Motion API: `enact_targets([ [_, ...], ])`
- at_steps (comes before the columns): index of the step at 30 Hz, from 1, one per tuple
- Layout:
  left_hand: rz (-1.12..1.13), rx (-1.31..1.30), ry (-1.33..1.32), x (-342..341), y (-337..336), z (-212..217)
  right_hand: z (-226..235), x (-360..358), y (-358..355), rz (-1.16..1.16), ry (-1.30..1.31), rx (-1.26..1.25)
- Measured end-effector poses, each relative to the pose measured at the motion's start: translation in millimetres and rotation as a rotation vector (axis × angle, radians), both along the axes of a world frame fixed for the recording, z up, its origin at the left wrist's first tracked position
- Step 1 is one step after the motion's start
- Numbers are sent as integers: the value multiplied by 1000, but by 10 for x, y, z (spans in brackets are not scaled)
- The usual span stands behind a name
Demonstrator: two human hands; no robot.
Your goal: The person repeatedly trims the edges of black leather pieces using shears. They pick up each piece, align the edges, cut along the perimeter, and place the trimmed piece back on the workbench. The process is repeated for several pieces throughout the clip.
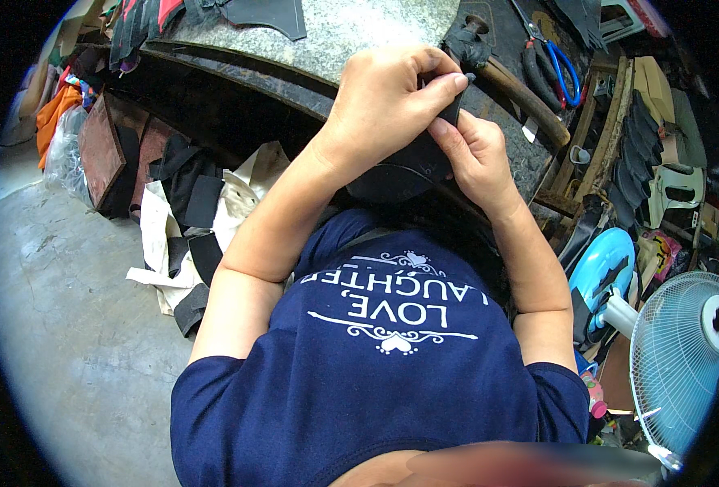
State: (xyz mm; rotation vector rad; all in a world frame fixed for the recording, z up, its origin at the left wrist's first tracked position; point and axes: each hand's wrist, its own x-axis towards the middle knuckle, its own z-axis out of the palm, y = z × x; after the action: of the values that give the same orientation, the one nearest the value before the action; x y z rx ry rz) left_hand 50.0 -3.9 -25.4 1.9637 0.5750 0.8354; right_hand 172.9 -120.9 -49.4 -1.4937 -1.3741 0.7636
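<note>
Both my hands meet over a black leather piece [412, 166] held at the edge of a speckled stone work slab [351, 32]. My left hand [388, 101] curls over the top of the piece, pinching its upper edge with fingers and thumb. My right hand [473, 154] grips the same piece from the right side, thumb pressed along it. The lower rounded part of the black piece hangs just above my dark blue shirt.
A wooden-handled hammer [514, 85] and blue-handled scissors [558, 69] lie on the slab at the right. Black cut pieces stack in a wooden rack [635, 138]. A white fan [676, 357] stands lower right. Bags with black and cream scraps [185, 219] sit on the concrete floor at left.
</note>
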Motion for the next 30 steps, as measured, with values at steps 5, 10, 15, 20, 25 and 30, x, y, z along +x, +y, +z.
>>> enact_targets([
  [5,-1,-44,-18,59,0,4,28,-15,4,-5,14,-2],
  [10,-6,-21,61,124,44,-25,44,9,-19,22,-51,-23],
  [15,-66,-178,-58,8,59,5,-25,16,-37,-24,160,-29],
  [20,-192,-282,132,-545,-106,-10,116,36,-56,-135,481,-13],
  [25,10,-463,79,-817,-96,-212,379,475,25,-130,-472,152],
  [30,108,-629,92,-940,38,-288,152,823,89,-264,-1226,-96],
])
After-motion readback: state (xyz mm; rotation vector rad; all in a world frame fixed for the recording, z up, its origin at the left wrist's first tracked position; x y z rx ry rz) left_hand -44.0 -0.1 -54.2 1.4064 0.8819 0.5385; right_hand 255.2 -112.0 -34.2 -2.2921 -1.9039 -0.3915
